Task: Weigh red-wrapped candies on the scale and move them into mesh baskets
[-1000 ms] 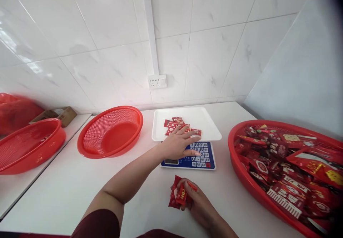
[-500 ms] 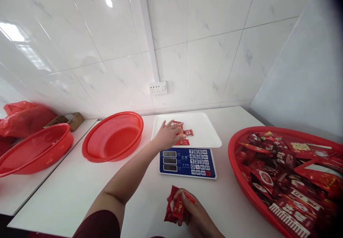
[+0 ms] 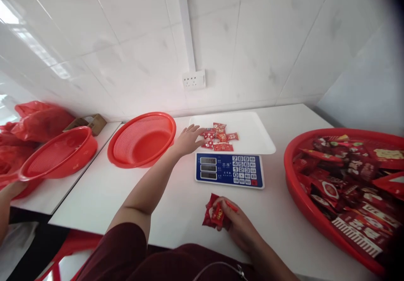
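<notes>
Red packets (image 3: 208, 214): a small bunch inside the right fingers (image 3: 232, 213), wrapper ends sticking out to their left; whether the bunch also rests on the table (image 3: 176, 209) is hard to tell.
Wrapper feel: probably light and crinkly, the shiny film a little slippery; the contents may be firmer, and likely crack if squeezed hard.
Best hold: around the filled middle of each packet, I'd judge, since pinching a flat sealed end would let its neighbours slide out.
Right fingers: curled around the bunch, thumb lying over the top, forearm coming in from the lower right.
Left fingers: spread and loosely bent, with nothing seen in their grasp, palm down over the near-left edge of the tray; arm stretched well forward, elbow bent.
Loose packets (image 3: 223, 147): a scattered cluster just right of the left fingers, flat on the white tray (image 3: 257, 131); I cannot tell whether the fingertips touch the nearest one.
Blue scale (image 3: 225, 165): between the two sets of fingers, its displays and keypad facing the person.
Large basket (image 3: 290, 175): well to the right of the right fingers, heaped with more packaged pieces.
Round basket (image 3: 148, 146): left of the left fingers, near the tray.
</notes>
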Demonstrator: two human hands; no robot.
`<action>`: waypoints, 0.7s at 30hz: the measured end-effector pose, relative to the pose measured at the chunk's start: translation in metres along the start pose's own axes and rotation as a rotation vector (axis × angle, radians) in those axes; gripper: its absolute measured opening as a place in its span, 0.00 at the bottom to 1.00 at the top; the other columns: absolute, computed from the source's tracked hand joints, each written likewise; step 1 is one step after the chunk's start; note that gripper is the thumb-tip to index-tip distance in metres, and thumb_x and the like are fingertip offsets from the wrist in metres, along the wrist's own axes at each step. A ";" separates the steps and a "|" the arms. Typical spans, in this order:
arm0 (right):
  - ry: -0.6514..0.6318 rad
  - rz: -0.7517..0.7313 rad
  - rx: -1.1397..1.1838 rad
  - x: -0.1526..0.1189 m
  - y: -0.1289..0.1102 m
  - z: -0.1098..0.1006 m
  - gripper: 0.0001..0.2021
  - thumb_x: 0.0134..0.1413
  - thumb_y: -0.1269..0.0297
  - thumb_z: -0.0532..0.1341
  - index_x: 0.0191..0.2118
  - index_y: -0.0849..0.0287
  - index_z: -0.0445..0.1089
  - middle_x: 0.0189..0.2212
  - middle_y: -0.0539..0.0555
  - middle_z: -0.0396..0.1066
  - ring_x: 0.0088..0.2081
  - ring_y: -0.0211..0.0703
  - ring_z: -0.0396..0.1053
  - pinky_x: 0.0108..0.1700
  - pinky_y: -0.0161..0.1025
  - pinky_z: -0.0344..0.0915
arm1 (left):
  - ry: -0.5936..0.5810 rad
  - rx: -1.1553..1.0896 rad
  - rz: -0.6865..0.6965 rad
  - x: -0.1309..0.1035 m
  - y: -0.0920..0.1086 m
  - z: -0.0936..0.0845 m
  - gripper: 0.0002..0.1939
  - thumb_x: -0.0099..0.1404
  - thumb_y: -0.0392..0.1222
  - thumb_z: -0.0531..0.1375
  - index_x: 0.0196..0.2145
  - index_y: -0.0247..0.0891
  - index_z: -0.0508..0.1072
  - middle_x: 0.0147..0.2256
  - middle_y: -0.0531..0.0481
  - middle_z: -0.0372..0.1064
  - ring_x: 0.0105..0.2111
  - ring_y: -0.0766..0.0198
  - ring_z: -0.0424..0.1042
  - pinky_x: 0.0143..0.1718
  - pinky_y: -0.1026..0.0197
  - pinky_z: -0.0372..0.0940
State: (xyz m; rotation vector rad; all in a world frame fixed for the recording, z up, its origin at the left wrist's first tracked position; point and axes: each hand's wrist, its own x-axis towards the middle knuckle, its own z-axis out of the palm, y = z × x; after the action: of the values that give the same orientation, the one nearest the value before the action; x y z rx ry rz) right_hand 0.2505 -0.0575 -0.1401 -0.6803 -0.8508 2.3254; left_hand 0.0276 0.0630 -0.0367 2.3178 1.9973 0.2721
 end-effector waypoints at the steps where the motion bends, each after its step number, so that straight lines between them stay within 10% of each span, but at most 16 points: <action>1: 0.004 -0.006 -0.004 0.000 0.000 -0.001 0.18 0.49 0.47 0.63 0.30 0.59 0.70 0.28 0.54 0.72 0.27 0.37 0.67 0.23 0.31 0.61 | 0.002 -0.005 0.001 0.000 0.000 0.000 0.25 0.66 0.50 0.52 0.58 0.41 0.61 0.60 0.42 0.57 0.63 0.51 0.50 0.61 0.46 0.47; 9: 0.033 0.034 0.007 0.000 0.000 -0.004 0.17 0.49 0.48 0.64 0.30 0.59 0.71 0.31 0.55 0.73 0.32 0.40 0.69 0.23 0.31 0.62 | 0.096 -0.064 0.055 -0.011 0.004 -0.007 0.21 0.66 0.47 0.53 0.54 0.40 0.64 0.56 0.43 0.63 0.59 0.53 0.56 0.58 0.50 0.54; 14: 0.102 -0.012 0.082 0.003 0.000 -0.006 0.16 0.47 0.49 0.66 0.31 0.58 0.72 0.35 0.55 0.74 0.36 0.43 0.71 0.26 0.33 0.65 | 0.264 -0.251 0.005 -0.042 0.033 0.004 0.13 0.67 0.45 0.51 0.42 0.39 0.71 0.38 0.48 0.73 0.39 0.62 0.70 0.39 0.61 0.64; 21: 0.199 -0.021 0.254 0.006 -0.003 -0.005 0.16 0.43 0.49 0.68 0.30 0.57 0.72 0.35 0.53 0.74 0.34 0.40 0.71 0.24 0.30 0.64 | 0.077 -0.444 0.032 -0.095 0.060 0.032 0.08 0.65 0.45 0.54 0.35 0.41 0.72 0.32 0.53 0.73 0.29 0.68 0.70 0.30 0.66 0.63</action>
State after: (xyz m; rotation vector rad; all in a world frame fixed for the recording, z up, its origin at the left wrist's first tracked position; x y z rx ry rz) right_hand 0.2506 -0.0498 -0.1434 -0.7705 -0.4623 2.2494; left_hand 0.0788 -0.0375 -0.0662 2.0817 1.7099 0.7334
